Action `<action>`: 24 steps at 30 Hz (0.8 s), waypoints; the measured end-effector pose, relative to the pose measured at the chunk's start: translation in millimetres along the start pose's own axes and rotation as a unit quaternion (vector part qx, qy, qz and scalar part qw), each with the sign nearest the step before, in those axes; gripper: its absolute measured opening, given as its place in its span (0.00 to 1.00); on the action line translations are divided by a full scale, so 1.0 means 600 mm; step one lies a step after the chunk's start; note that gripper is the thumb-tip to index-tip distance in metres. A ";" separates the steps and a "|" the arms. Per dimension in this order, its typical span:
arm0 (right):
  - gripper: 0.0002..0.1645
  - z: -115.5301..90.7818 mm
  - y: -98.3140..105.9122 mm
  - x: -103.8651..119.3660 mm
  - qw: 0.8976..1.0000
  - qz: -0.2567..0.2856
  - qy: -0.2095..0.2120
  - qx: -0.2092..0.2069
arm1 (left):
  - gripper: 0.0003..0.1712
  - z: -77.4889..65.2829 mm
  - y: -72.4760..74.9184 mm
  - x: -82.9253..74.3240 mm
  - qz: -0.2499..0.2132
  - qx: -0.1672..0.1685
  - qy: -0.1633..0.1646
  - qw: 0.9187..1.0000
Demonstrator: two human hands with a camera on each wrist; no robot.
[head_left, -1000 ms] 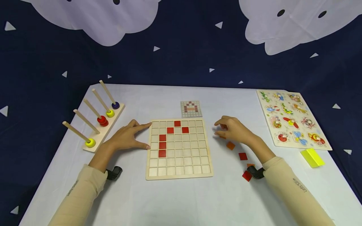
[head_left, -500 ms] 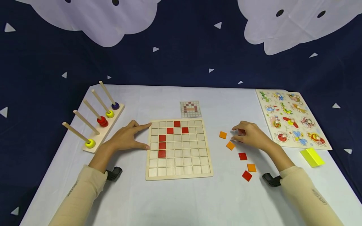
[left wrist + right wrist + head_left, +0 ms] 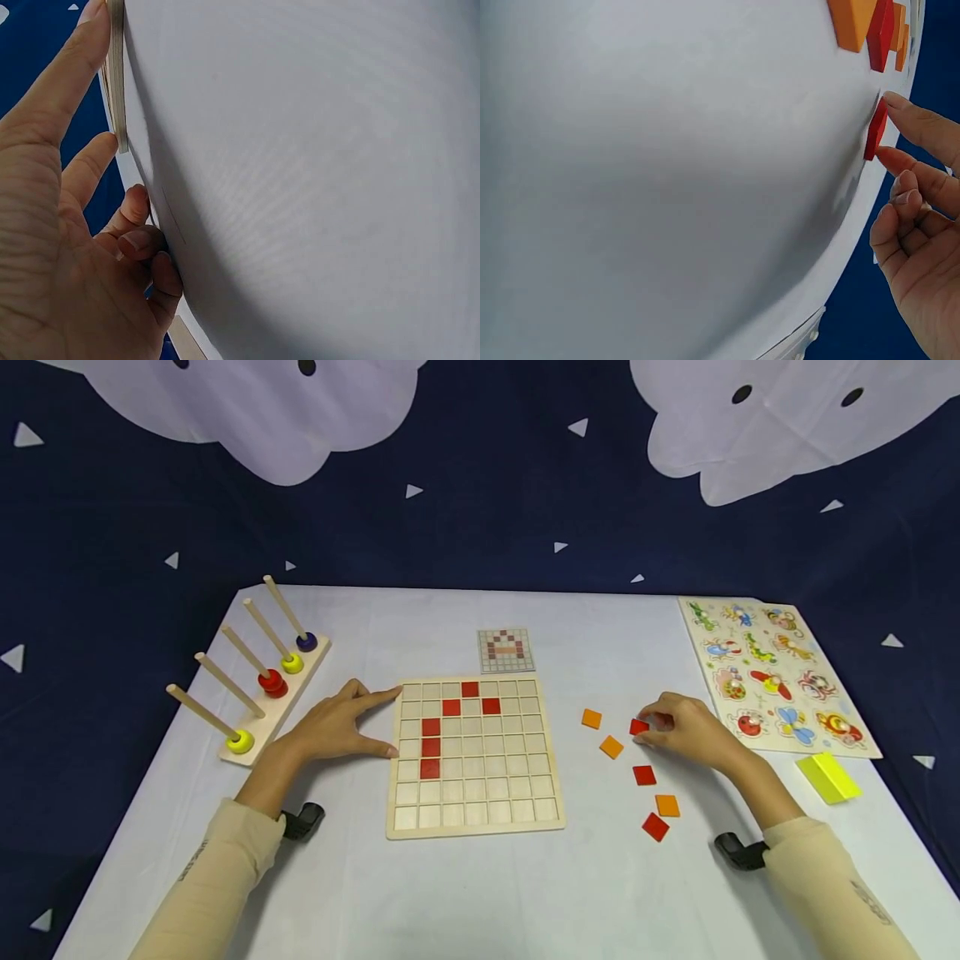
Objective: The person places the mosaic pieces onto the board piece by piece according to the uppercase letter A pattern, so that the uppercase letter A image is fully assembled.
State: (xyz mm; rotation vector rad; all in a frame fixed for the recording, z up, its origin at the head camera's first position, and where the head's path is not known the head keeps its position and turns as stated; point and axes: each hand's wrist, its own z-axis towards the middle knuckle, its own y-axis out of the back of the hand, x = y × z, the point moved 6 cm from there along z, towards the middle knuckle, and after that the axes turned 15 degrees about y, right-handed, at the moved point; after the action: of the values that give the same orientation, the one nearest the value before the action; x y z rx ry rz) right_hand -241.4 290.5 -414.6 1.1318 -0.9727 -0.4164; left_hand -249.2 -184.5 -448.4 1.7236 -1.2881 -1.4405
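Note:
A wooden grid board (image 3: 480,810) lies mid-table, with several red tiles (image 3: 431,747) set in its upper left cells. My left hand (image 3: 337,722) touches the board's left edge with straight thumb and index finger; in the left wrist view, the fingertips meet the board's side (image 3: 118,82). To the right of the board, my right hand (image 3: 686,731) pinches a red tile (image 3: 639,727) between thumb and index finger. The right wrist view has this red tile (image 3: 876,129) on edge, close over the table, with the other fingers curled beneath.
Loose orange tiles (image 3: 611,747) and red tiles (image 3: 644,775) lie between board and right hand. A small pattern card (image 3: 507,650) sits behind the board. A peg stand with rings (image 3: 281,706) is left; an insect puzzle (image 3: 780,677) and a yellow block (image 3: 828,778) are right.
My right hand has moved right and slightly toward me, away from the orange tiles, and a red tile now shows in its fingertips. My left hand stays at the board's edge.

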 end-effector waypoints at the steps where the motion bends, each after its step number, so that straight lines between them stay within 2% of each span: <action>1: 0.15 -0.002 0.000 -0.002 1.000 -0.002 -0.001 0.000 | 0.61 0.000 0.000 0.000 0.001 0.000 0.000 1.000; 8: 0.10 -0.009 -0.004 -0.011 1.000 -0.002 0.007 -0.010 | 0.60 0.000 0.000 0.000 0.001 0.000 -0.002 1.000; 16: 0.10 -0.013 -0.009 -0.018 1.000 0.006 0.012 -0.017 | 0.60 -0.002 0.000 -0.002 0.000 0.001 -0.004 1.000; 24: 0.10 0.000 0.004 0.005 0.998 -0.005 0.052 -0.047 | 0.60 -0.001 0.000 -0.001 0.001 -0.001 -0.005 1.000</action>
State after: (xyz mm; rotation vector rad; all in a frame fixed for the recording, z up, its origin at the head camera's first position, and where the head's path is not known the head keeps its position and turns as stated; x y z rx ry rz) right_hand -240.3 289.8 -411.0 1.0636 -0.8490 -0.4027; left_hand -248.6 -184.2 -447.9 1.7150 -1.2940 -1.4507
